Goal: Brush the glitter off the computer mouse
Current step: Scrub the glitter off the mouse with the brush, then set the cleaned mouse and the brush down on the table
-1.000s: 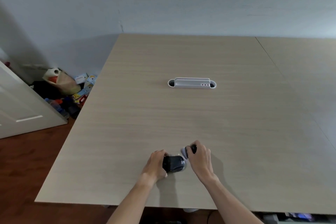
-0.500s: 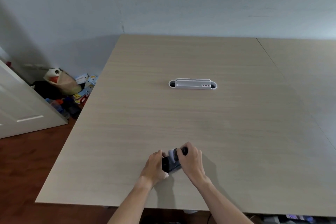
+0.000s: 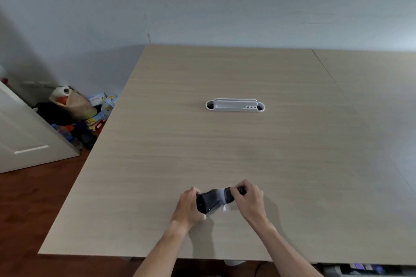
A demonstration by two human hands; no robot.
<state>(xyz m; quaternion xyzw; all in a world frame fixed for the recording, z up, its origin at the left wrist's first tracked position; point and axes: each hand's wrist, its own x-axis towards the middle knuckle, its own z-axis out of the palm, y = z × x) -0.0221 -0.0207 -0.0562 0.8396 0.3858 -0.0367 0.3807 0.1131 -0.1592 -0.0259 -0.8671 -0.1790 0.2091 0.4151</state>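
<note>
We brush the mouse near the worktop's front edge.

Our left hand point(image 3: 188, 206) clamps the computer mouse point(image 3: 208, 201) by its left end, low over the worktop point(image 3: 225, 153); our right hand point(image 3: 248, 198) pinches a small brush point(image 3: 227, 194) against its right end. The mouse looks light, rigid and likely slick, so we would hold its sides. No glitter is discernible.

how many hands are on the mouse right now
2. The left hand grips the mouse from its left side; the right hand holds a brush against its right end.
</note>
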